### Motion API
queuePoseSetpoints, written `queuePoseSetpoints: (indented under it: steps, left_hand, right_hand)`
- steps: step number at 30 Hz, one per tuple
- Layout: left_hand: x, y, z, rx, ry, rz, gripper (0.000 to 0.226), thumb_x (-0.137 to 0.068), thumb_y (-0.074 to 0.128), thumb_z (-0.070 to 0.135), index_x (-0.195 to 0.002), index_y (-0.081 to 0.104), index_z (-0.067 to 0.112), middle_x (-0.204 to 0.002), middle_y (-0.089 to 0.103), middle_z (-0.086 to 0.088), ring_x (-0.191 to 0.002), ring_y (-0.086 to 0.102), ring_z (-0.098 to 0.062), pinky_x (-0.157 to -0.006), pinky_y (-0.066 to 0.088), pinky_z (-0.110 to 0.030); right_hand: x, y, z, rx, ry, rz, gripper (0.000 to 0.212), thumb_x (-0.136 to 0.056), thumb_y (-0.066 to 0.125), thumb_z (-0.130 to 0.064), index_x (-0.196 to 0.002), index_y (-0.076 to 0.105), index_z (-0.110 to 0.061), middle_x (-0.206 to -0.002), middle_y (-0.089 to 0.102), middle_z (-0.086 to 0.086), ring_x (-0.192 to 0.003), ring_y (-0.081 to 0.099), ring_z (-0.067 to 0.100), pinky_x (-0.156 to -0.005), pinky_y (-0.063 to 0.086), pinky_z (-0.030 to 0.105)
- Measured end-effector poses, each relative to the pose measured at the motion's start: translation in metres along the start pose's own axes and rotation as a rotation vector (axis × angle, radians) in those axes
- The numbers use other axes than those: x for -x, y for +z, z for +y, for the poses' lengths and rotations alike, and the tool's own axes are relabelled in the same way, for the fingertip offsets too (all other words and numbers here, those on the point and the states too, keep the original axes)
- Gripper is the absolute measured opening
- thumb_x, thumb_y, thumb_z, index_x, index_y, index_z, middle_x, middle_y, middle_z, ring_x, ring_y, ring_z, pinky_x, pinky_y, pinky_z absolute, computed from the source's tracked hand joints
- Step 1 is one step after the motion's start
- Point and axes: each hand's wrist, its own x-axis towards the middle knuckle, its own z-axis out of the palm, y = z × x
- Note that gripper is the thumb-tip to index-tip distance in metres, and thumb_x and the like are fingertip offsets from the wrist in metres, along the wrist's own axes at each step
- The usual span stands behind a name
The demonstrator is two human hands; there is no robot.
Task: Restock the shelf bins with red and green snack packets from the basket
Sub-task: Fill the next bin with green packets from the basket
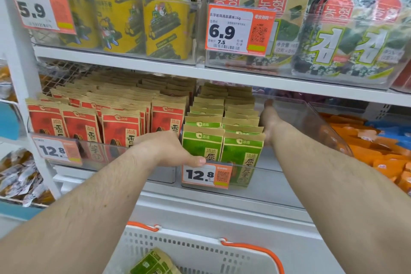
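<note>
Head view: we look down past both forearms at a shelf of clear bins, with a basket (pixel 200 249) below at the bottom edge.
Left hand: we note the left hand (pixel 164 149) at the front lip of the green bin (pixel 289 162); thumb lies along the top of the price tag (pixel 205 174), fingers curl over the lip towards the front green packets (pixel 222 147). It holds the bin front, not a packet.
Right hand: we see the right hand (pixel 268 122) reaching deep inside the same bin, fingers straight, palm flat against the right flank of the packet rows. It carries nothing.
Red stock: red packets (pixel 100 124) stand upright in the neighbouring bin to the left, rows running front to back and looking full.
Green stock: two rows stand upright, long axis of each row running front to back; open space remains on their right, where the right hand sits.
Remaining supply: green packets in the basket (pixel 153 262) lie flat, well below both hands and nearer the left forearm.
Judgement: we take this as squaring up the rows. The next pick lies downward and towards the person; either hand must let go and drop to it, then stand a packet upright in the gap.
Risk: front packets could tip forward.
</note>
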Motion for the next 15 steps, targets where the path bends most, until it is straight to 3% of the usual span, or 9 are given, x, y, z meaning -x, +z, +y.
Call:
queuePoseSetpoints:
  steps: [2,3,4,6,7,10,11,13,15]
  left_hand:
    - [0.001,0.002,-0.001,-0.02,-0.002,0.024,0.105,-0.029,0.05,0.1,-0.111,0.065,0.036,-0.101,0.068,0.014,-0.094,0.064,-0.015,-0.087,0.052,-0.035]
    - [0.001,0.003,-0.001,-0.039,0.002,0.038,0.105,-0.029,0.046,0.101,-0.11,0.065,0.037,-0.1,0.068,0.015,-0.093,0.064,-0.014,-0.085,0.052,-0.034]
    - [0.001,0.004,-0.001,-0.053,0.004,0.049,0.104,-0.029,0.044,0.101,-0.109,0.065,0.038,-0.098,0.068,0.015,-0.092,0.064,-0.013,-0.084,0.052,-0.034]
    - [0.0,0.004,0.0,-0.058,-0.005,0.056,0.101,-0.032,0.044,0.101,-0.11,0.064,0.038,-0.098,0.068,0.015,-0.092,0.063,-0.013,-0.083,0.052,-0.033]
    - [0.001,0.004,0.0,-0.051,-0.011,0.052,0.099,-0.035,0.046,0.101,-0.11,0.064,0.039,-0.099,0.068,0.015,-0.092,0.063,-0.014,-0.083,0.052,-0.033]
    - [0.003,0.004,0.001,-0.059,-0.007,0.056,0.092,-0.042,0.05,0.1,-0.11,0.064,0.039,-0.099,0.068,0.016,-0.093,0.063,-0.013,-0.082,0.051,-0.032]
    - [0.003,0.004,0.001,-0.061,-0.007,0.057,0.09,-0.045,0.05,0.099,-0.11,0.064,0.04,-0.098,0.068,0.016,-0.092,0.063,-0.013,-0.081,0.051,-0.032]
    - [0.005,0.005,0.001,-0.063,-0.009,0.049,0.087,-0.048,0.05,0.099,-0.11,0.064,0.04,-0.099,0.068,0.016,-0.093,0.063,-0.013,-0.08,0.05,-0.031]
    - [0.007,0.006,0.002,-0.067,-0.006,0.057,0.083,-0.052,0.05,0.098,-0.112,0.062,0.042,-0.101,0.067,0.016,-0.095,0.062,-0.013,-0.076,0.047,-0.029]
  right_hand:
    - [0.003,0.01,-0.003,-0.027,-0.09,-0.031,0.078,-0.095,0.023,-0.073,-0.081,0.061,-0.006,-0.057,0.069,0.015,-0.042,0.066,0.023,-0.034,0.047,0.024]
    - [0.003,0.012,-0.005,-0.043,-0.124,-0.031,0.072,-0.098,0.025,-0.068,-0.079,0.06,-0.009,-0.054,0.067,0.014,-0.038,0.064,0.022,-0.029,0.043,0.022]
    - [-0.002,0.011,-0.007,-0.062,-0.143,-0.051,0.07,-0.098,0.026,-0.068,-0.084,0.064,-0.011,-0.064,0.071,0.017,-0.048,0.069,0.023,-0.034,0.048,0.023]
    - [-0.013,0.007,-0.008,-0.04,-0.122,-0.024,0.079,-0.095,0.023,-0.074,-0.118,0.065,-0.01,-0.111,0.071,0.016,-0.097,0.072,0.028,-0.068,0.058,0.029]
    - [-0.016,0.006,-0.007,-0.049,-0.103,0.007,0.081,-0.096,0.022,-0.072,-0.123,0.06,-0.006,-0.114,0.069,0.012,-0.107,0.068,0.029,-0.073,0.055,0.031]
    - [-0.022,0.006,-0.006,-0.079,-0.16,0.004,0.063,-0.102,0.021,-0.061,-0.082,0.056,-0.013,-0.071,0.066,-0.001,-0.05,0.066,0.015,-0.049,0.046,0.026]
    - [-0.02,0.008,-0.004,-0.065,-0.172,-0.006,0.064,-0.101,0.021,-0.062,-0.077,0.056,-0.014,-0.062,0.066,0.001,-0.039,0.062,0.015,-0.04,0.043,0.021]
    - [-0.018,0.003,0.003,0.003,-0.199,0.006,0.071,-0.1,0.02,-0.065,-0.079,0.061,-0.011,-0.056,0.068,0.01,-0.04,0.064,0.02,-0.032,0.043,0.02]
    - [-0.019,0.002,0.001,0.0,-0.197,-0.012,0.076,-0.097,0.018,-0.07,-0.11,0.069,-0.015,-0.087,0.075,0.017,-0.066,0.074,0.026,-0.055,0.057,0.023]
